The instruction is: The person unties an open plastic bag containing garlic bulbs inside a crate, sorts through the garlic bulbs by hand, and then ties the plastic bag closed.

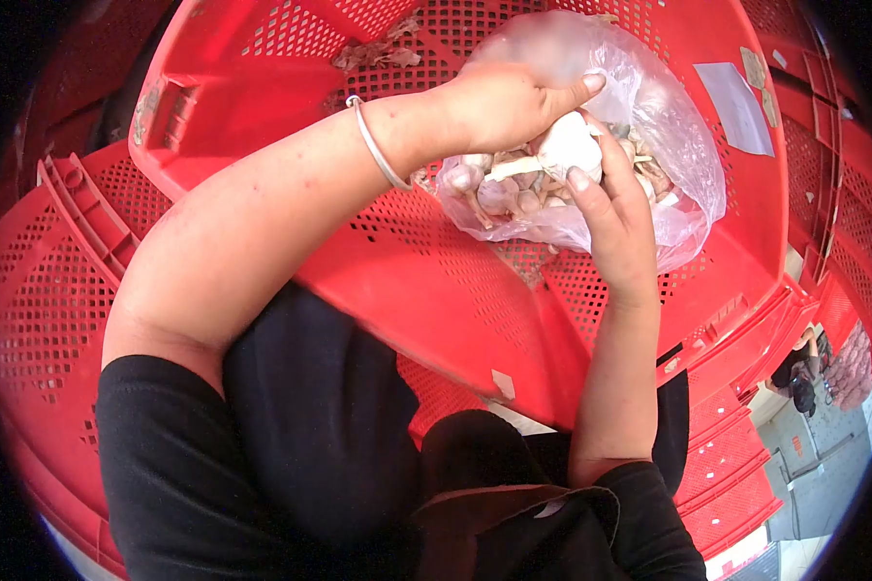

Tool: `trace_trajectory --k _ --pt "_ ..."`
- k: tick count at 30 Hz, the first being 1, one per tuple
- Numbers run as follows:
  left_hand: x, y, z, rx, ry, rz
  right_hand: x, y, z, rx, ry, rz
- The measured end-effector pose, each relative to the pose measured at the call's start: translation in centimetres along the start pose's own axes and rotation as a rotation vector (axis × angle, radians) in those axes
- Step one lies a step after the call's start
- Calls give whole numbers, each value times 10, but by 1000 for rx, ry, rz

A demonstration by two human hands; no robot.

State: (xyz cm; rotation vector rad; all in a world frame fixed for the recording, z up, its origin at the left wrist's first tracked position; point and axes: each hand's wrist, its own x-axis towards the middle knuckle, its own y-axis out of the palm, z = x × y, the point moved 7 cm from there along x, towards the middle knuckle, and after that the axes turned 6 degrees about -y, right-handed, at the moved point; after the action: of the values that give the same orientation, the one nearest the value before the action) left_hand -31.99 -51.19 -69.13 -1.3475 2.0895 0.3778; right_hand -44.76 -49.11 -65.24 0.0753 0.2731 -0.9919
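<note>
A white garlic bulb [570, 147] with its cut stem pointing left is between my two hands. My right hand [615, 208] holds it, with the thumb on the near side and a finger along its right side. My left hand [513, 107], below a pale bracelet [373, 145], is curled against the bulb's upper side, thumb stretched to the right; its other fingertips are mostly hidden. Below and around the bulb, a clear plastic bag [683, 155] lies open with several garlic bulbs [499, 197] and stems in it.
The bag rests on a red perforated plastic crate [426, 300]. Dry garlic skins [383, 53] lie on its far part, and a paper label [734, 108] sticks to its right side. More red crates [58, 290] stand on both sides. Another person [799, 378] is at the far right.
</note>
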Motion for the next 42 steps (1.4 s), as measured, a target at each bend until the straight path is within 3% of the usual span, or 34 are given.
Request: trace_trajectory --k 7,9,15,18,20,21,26,28,31,35,37,42 --pt "1 10 -1 95 64 -17 0 -2 -2 -156 -23 -83" --pt "-3 10 -7 313 100 -87 0 -3 -3 -230 -5 -104" --pt "-13 7 -15 364 113 -179 7 0 1 -345 -106 -83" --pt "-12 5 -13 304 105 -178 10 -2 1 -210 -114 -67" --pt "-9 6 -9 235 123 -184 7 0 -11 399 299 -212" --pt "-8 7 -9 239 133 -198 8 1 -12 530 320 -168" --pt "1 10 5 -91 14 -9 5 -2 -7 623 340 -14" --pt "5 12 8 -114 0 29 2 -3 -8 400 354 169" --pt "4 14 4 -296 -7 136 3 -2 6 226 307 239" --pt "7 12 6 -316 -1 128 4 -4 7 47 304 341" --pt "5 11 7 -312 -37 117 7 -7 12 -378 230 429" --pt "7 4 12 -178 -88 80 11 -4 36 -583 -64 302"
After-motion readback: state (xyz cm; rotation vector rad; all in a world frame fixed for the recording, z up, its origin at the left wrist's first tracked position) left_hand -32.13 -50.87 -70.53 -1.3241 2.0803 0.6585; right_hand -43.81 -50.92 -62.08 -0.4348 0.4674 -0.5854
